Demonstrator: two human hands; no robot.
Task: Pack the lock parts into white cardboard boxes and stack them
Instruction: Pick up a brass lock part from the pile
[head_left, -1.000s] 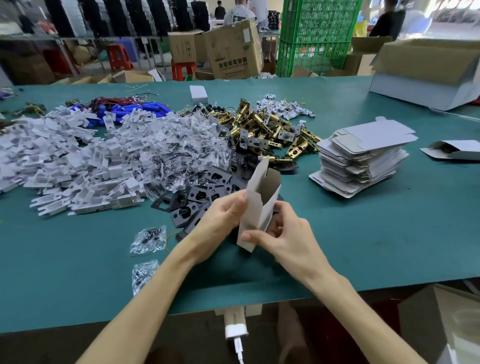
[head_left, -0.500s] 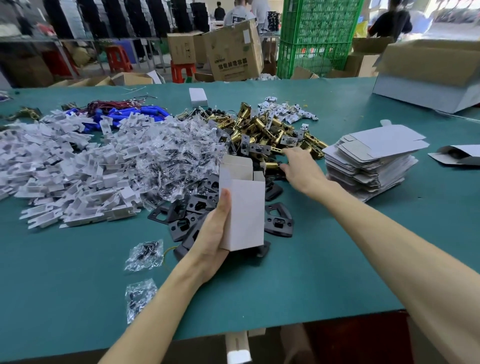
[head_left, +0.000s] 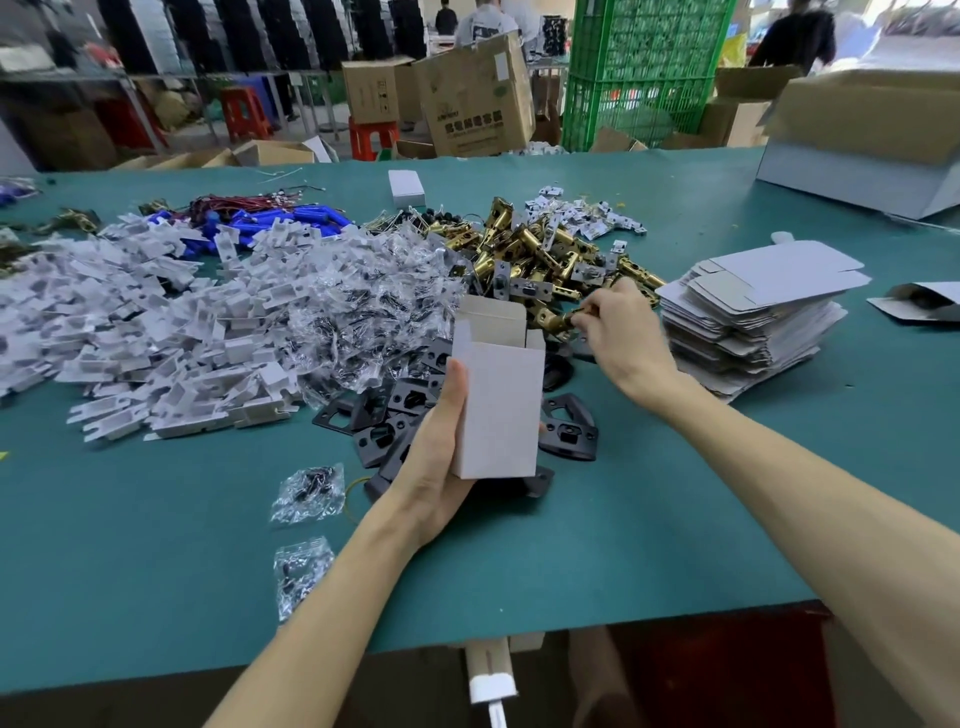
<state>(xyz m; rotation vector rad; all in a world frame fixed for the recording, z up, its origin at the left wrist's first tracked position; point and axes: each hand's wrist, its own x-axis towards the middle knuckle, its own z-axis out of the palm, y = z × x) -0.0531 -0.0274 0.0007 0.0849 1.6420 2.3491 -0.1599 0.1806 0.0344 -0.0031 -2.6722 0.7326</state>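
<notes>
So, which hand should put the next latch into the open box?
Right. The right hand pinches a brass latch beside the open top of the white box; the left hand grips that box upright, so it is occupied.

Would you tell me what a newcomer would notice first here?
Most likely the open white box, held upright by the left hand at the centre, while the right hand pinches a brass latch behind it. Next, the heap of white plastic pieces on the left and the stack of flat box blanks on the right.

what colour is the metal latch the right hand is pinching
The metal latch is brass gold; head view shows it.
</notes>
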